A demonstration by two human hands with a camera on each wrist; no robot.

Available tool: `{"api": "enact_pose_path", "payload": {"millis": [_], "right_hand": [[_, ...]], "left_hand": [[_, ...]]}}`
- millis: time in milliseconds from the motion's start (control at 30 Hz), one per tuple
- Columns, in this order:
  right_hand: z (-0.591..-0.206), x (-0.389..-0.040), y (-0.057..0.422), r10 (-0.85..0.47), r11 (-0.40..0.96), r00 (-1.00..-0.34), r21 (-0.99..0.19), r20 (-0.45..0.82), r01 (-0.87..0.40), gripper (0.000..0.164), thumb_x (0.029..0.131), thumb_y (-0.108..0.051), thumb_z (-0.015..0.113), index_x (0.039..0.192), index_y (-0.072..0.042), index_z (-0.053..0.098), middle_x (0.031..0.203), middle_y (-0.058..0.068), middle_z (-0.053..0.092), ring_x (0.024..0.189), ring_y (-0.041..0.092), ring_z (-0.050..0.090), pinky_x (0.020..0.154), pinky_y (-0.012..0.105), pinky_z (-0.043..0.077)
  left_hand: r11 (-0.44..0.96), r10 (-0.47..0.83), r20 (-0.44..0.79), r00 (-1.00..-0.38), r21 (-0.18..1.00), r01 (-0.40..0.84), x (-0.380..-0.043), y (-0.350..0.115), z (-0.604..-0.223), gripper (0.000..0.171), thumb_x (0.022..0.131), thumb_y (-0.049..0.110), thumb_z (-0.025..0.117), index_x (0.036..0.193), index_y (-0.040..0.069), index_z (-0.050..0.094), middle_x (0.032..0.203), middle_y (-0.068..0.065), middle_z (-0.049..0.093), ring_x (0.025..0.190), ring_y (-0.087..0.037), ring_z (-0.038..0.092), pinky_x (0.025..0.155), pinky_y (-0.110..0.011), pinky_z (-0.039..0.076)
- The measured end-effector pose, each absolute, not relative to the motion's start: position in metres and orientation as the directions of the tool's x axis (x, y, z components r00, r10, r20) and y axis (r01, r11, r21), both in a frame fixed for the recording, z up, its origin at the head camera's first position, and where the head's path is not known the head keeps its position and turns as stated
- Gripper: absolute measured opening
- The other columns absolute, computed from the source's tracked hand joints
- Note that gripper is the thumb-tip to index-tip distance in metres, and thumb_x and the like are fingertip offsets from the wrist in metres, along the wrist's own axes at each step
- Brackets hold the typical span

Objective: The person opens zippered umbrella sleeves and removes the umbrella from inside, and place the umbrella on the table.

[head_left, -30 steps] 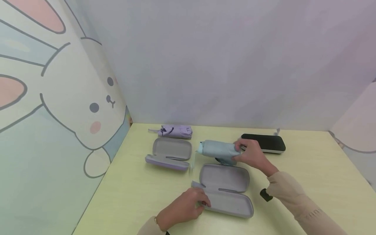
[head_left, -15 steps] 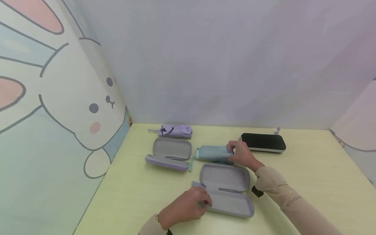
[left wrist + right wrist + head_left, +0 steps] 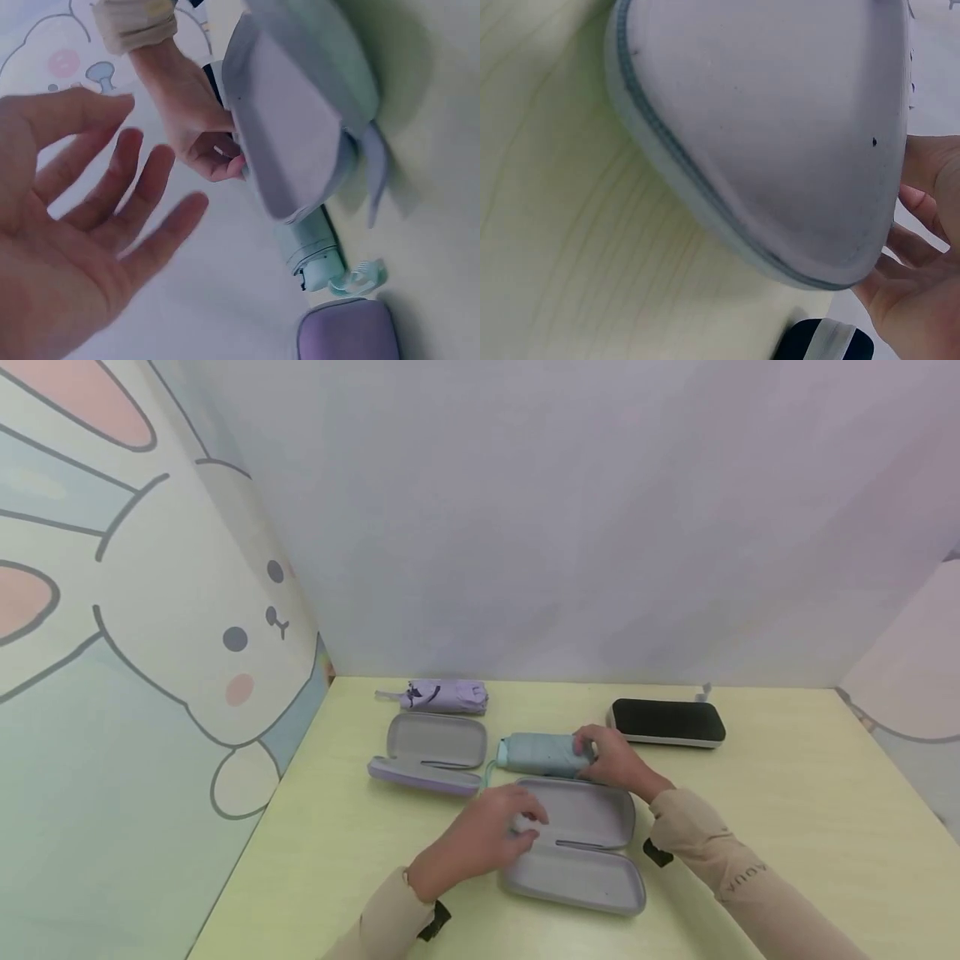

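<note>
A light-blue folded umbrella lies on the table behind an open case with a grey lining. My right hand grips the umbrella's right end between thumb and fingers. In the right wrist view, the case hides the umbrella while the right hand shows past its rim. My left hand is over the left side of the open case. Seen from the left wrist, the left hand has loosely bent, spread fingers and holds nothing. A pale green strap hangs from the umbrella's end.
A second open case, purple outside, lies at the left. Behind it is a folded purple umbrella. A closed black-topped case lies at the right rear. A wall with a rabbit drawing borders the table's left side.
The blue umbrella, lifted and tilted earlier, has come down flat behind the open case, my right hand still on it. My left hand has left the case's front left edge, moving up and away.
</note>
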State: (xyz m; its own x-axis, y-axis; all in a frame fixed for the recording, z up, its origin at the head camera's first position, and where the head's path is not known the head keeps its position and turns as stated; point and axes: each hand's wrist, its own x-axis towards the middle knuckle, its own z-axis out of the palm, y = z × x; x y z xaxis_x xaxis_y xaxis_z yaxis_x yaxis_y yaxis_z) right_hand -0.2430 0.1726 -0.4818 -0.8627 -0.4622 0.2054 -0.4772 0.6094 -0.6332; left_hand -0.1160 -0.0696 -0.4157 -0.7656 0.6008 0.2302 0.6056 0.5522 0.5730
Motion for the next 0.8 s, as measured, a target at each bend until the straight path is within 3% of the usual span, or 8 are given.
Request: {"api": "enact_pose_path", "payload": {"millis": [133, 300, 567, 700, 800], "right_hand": [[-0.481, -0.242, 0.177, -0.472, 0.617, -0.862, -0.63, 0.183, -0.471, 0.037, 0.056, 0.001, 0.086, 0.077, -0.008, 0.056, 0.11, 0.016, 0.064, 0.104, 0.032, 0.058, 0.083, 0.047, 0.046], [-0.474, -0.236, 0.185, -0.461, 0.596, -0.87, -0.665, 0.175, -0.45, 0.03, 0.063, 0.0, 0.083, 0.082, -0.006, 0.061, 0.113, 0.019, 0.063, 0.107, 0.038, 0.057, 0.085, 0.052, 0.046], [-0.461, -0.22, 0.209, -0.403, 0.596, -0.9, -0.698, 0.167, -0.396, 0.024, 0.073, 0.001, 0.075, 0.094, -0.003, 0.063, 0.106, 0.013, 0.061, 0.101, 0.035, 0.059, 0.071, 0.042, 0.053], [-0.453, -0.212, 0.222, -0.38, 0.617, -0.904, -0.676, 0.194, -0.404, 0.025, 0.073, 0.003, 0.075, 0.094, -0.005, 0.063, 0.101, 0.01, 0.062, 0.097, 0.035, 0.061, 0.067, 0.038, 0.053], [-0.448, -0.208, 0.233, -0.366, 0.639, -0.905, -0.649, 0.216, -0.413, 0.025, 0.074, 0.002, 0.075, 0.093, -0.007, 0.063, 0.097, 0.009, 0.062, 0.095, 0.035, 0.062, 0.065, 0.035, 0.053]], "left_hand": [[0.558, 0.478, 0.261, -0.839, 0.648, 0.519, -0.127, -0.067, -0.411, 0.022, 0.082, 0.006, 0.07, 0.103, 0.008, 0.067, 0.098, -0.002, 0.064, 0.091, -0.015, 0.059, 0.079, -0.025, 0.048], [0.485, 0.389, 0.311, -0.867, 0.731, 0.48, -0.142, -0.067, -0.411, 0.033, 0.08, 0.003, 0.071, 0.111, 0.007, 0.064, 0.105, -0.004, 0.062, 0.097, -0.017, 0.057, 0.079, -0.036, 0.05], [0.423, 0.348, 0.363, -0.864, 0.761, 0.491, -0.161, -0.064, -0.413, 0.04, 0.078, 0.005, 0.074, 0.115, 0.009, 0.061, 0.103, -0.002, 0.06, 0.098, -0.022, 0.057, 0.076, -0.032, 0.053], [0.419, 0.353, 0.355, -0.866, 0.768, 0.485, -0.17, -0.058, -0.41, 0.04, 0.077, 0.007, 0.075, 0.115, 0.01, 0.061, 0.104, 0.0, 0.06, 0.099, -0.022, 0.057, 0.077, -0.038, 0.053], [0.414, 0.361, 0.349, -0.865, 0.771, 0.484, -0.176, -0.051, -0.408, 0.041, 0.077, 0.01, 0.075, 0.116, 0.013, 0.062, 0.109, 0.002, 0.06, 0.1, -0.018, 0.056, 0.079, -0.034, 0.052]]}}
